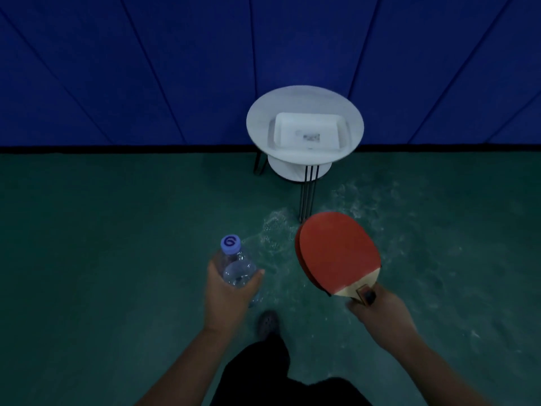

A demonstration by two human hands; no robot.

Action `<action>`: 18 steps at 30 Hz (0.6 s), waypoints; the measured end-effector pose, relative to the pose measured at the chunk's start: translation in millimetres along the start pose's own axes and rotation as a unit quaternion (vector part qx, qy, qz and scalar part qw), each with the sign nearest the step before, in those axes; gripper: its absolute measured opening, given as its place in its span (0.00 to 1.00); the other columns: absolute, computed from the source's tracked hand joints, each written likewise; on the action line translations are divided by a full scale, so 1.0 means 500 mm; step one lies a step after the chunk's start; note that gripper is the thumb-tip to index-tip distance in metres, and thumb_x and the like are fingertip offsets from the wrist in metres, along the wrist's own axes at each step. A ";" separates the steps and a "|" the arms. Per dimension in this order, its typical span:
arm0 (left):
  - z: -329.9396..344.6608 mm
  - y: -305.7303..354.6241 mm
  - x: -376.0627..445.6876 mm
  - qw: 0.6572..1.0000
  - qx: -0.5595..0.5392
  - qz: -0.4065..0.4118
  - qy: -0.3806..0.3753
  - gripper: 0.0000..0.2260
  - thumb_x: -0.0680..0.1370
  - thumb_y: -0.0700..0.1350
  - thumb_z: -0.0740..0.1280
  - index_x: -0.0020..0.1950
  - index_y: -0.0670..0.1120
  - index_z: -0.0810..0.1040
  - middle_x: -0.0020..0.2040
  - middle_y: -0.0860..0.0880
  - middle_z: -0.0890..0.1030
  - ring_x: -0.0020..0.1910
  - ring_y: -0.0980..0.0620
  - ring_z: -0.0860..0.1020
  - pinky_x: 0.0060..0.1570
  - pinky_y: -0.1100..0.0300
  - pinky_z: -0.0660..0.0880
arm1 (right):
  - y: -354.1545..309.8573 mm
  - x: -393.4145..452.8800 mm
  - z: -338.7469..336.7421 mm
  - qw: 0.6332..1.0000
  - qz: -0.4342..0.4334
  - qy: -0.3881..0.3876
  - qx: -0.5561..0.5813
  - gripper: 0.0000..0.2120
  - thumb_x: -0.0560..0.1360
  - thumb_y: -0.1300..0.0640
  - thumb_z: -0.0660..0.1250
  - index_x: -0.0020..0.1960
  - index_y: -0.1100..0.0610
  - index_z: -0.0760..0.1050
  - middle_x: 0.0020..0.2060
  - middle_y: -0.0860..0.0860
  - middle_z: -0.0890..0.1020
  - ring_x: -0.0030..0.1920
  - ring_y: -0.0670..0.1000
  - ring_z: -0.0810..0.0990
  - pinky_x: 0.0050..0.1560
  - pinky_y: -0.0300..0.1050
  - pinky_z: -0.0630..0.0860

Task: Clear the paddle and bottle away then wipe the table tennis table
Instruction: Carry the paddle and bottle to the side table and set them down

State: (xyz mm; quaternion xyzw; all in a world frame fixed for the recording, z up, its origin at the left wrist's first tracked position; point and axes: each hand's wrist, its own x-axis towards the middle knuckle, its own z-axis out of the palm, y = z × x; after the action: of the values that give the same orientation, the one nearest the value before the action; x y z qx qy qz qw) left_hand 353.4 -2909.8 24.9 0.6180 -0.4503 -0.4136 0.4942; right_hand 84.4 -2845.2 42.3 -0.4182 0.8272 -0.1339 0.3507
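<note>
left hand (pixel 227 300) grips clear bottle (pixel 237 266) | right hand (pixel 380 310) grips red paddle (pixel 336 253)

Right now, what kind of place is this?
Likely an indoor table tennis hall: green sports floor, blue padded wall panels, and a red paddle in hand near a small white side table.

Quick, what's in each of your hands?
Left hand: grips the clear plastic water bottle.
Right hand: grips the red table tennis paddle by its handle.
</note>
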 end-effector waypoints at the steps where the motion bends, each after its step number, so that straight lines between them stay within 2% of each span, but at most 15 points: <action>1: 0.020 0.010 0.051 1.000 0.004 0.001 -0.005 0.25 0.65 0.39 0.81 0.57 0.51 0.74 0.49 0.57 0.83 0.46 0.57 0.82 0.43 0.72 0.74 | -0.027 0.040 -0.014 1.000 0.004 0.003 0.001 0.12 0.71 0.52 0.74 0.39 0.52 0.70 0.32 0.47 0.78 0.33 0.47 0.77 0.29 0.42 0.65; 6: 0.127 0.069 0.272 1.000 0.012 0.001 -0.025 0.26 0.65 0.41 0.82 0.57 0.51 0.74 0.49 0.54 0.83 0.47 0.55 0.82 0.46 0.66 0.76 | -0.144 0.224 -0.085 1.000 0.023 0.007 0.002 0.12 0.71 0.52 0.73 0.39 0.52 0.69 0.32 0.49 0.79 0.33 0.49 0.78 0.29 0.42 0.65; 11: 0.258 0.103 0.461 1.000 0.008 0.000 -0.026 0.26 0.65 0.41 0.82 0.58 0.49 0.75 0.50 0.51 0.83 0.46 0.57 0.81 0.45 0.70 0.75 | -0.233 0.423 -0.145 1.000 0.026 0.010 0.004 0.11 0.71 0.52 0.73 0.39 0.53 0.70 0.31 0.49 0.79 0.33 0.51 0.78 0.29 0.42 0.65; 15: 0.365 0.109 0.606 1.000 0.011 -0.003 -0.023 0.27 0.64 0.40 0.82 0.58 0.51 0.75 0.50 0.54 0.83 0.47 0.58 0.82 0.44 0.71 0.74 | -0.293 0.599 -0.194 1.000 0.004 0.000 -0.007 0.11 0.71 0.52 0.73 0.39 0.52 0.70 0.31 0.47 0.78 0.32 0.47 0.76 0.29 0.41 0.65; 18: 0.443 0.121 0.704 1.000 0.016 -0.017 -0.004 0.29 0.62 0.48 0.83 0.59 0.56 0.75 0.51 0.57 0.82 0.49 0.57 0.82 0.45 0.69 0.76 | -0.339 0.737 -0.235 1.000 -0.007 -0.023 -0.014 0.13 0.71 0.52 0.73 0.39 0.52 0.69 0.32 0.48 0.78 0.32 0.48 0.76 0.29 0.41 0.66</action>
State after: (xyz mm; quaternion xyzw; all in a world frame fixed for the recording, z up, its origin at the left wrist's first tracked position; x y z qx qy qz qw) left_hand 221.7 -3309.0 23.8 0.6319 -0.4481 -0.4172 0.4752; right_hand -44.4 -3247.4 41.3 -0.4314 0.8178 -0.1156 0.3629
